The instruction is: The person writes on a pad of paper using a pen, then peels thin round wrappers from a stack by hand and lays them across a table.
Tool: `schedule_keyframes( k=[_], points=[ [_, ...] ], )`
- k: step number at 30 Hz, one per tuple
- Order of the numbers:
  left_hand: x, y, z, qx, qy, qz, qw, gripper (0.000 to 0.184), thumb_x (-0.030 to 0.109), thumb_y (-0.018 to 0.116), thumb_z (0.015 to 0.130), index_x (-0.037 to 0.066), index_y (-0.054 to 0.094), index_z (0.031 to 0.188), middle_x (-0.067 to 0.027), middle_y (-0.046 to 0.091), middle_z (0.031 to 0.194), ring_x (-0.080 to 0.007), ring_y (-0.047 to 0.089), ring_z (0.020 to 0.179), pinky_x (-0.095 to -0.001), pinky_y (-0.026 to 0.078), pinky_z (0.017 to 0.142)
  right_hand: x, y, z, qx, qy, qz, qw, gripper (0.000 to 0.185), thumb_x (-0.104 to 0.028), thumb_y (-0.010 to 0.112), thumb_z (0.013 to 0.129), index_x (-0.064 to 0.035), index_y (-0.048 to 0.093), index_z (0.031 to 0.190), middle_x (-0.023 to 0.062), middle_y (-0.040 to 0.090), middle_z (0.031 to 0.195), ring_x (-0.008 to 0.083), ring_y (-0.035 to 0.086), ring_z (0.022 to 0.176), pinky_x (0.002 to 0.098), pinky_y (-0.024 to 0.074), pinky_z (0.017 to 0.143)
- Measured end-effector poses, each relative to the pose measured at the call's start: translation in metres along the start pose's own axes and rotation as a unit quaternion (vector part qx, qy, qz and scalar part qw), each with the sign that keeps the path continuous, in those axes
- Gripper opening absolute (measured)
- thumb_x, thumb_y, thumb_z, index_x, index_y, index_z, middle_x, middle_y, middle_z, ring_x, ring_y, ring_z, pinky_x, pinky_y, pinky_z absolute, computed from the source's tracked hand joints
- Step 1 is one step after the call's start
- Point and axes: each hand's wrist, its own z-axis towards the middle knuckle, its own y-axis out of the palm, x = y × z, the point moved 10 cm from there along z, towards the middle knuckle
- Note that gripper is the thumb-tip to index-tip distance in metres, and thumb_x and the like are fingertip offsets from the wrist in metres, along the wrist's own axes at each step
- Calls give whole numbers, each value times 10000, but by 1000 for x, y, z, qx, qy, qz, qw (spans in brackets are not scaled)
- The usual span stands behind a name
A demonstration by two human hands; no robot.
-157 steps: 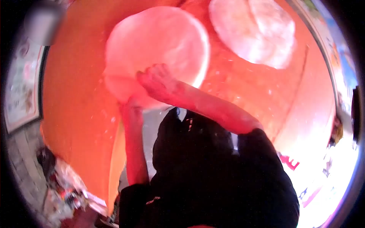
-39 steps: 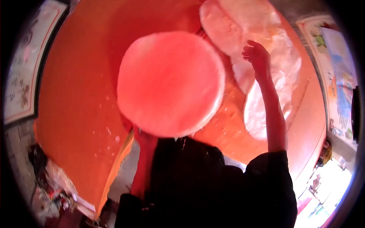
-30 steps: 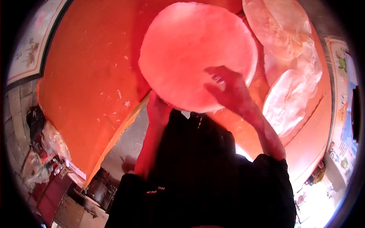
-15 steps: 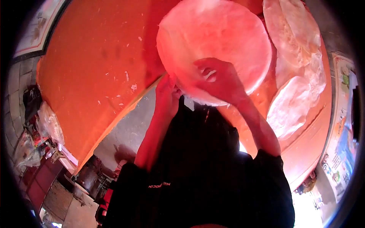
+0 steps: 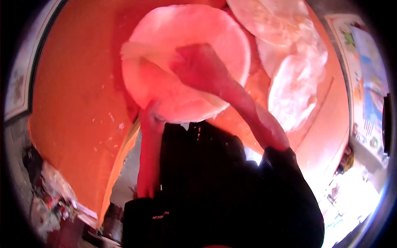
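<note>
A large round, thin pale sheet (image 5: 198,29), like a flatbread or pancake, lies on the orange tabletop and looks pink in the red light. My left hand (image 5: 152,118) is at its near left edge, fingers curled against the rim. Over the middle of the sheet, my right hand (image 5: 198,68) is closed, knuckles up. A blurred pale strip (image 5: 142,51) runs left from its fingers; whether it is a tool or part of the sheet I cannot tell. What the right fingers hold is hidden.
More crinkled pale sheets (image 5: 293,91) lie overlapping at the right of the orange tabletop (image 5: 78,95). White crumbs (image 5: 120,125) are scattered left of the round sheet. Plastic bags and clutter (image 5: 53,194) sit beyond the table's left edge, near its corner.
The view has shifted, so the table contents appear further left. My right hand has moved across the sheet, away from my left hand; the pale strip now shows beside it.
</note>
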Motion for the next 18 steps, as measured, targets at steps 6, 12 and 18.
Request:
schedule_keyframes(
  k=[6,12,18],
  points=[
    [85,47,3,45,-39,108,992,471,108,588,830,-26,450,1260,-127,559,1177,-251,543,1095,-388,472,915,90,-203,-56,285,162,306,894,252,-144,587,877,16,603,1071,89,650,999,173,618,896,285,499,771],
    [204,-78,-35,313,-124,121,934,467,168,554,879,-56,437,1272,-156,532,1254,-279,522,1149,-437,448,970,242,-242,-198,440,217,357,795,289,-155,574,891,44,618,1096,106,643,1054,177,616,939,304,492,825],
    [214,-148,-49,207,-78,111,969,447,183,545,894,-18,447,1281,-125,529,1265,-270,526,1133,-422,441,960,266,-175,-301,372,467,-241,765,572,-331,749,773,0,546,1192,167,658,986,230,649,829,345,527,716]
  ],
)
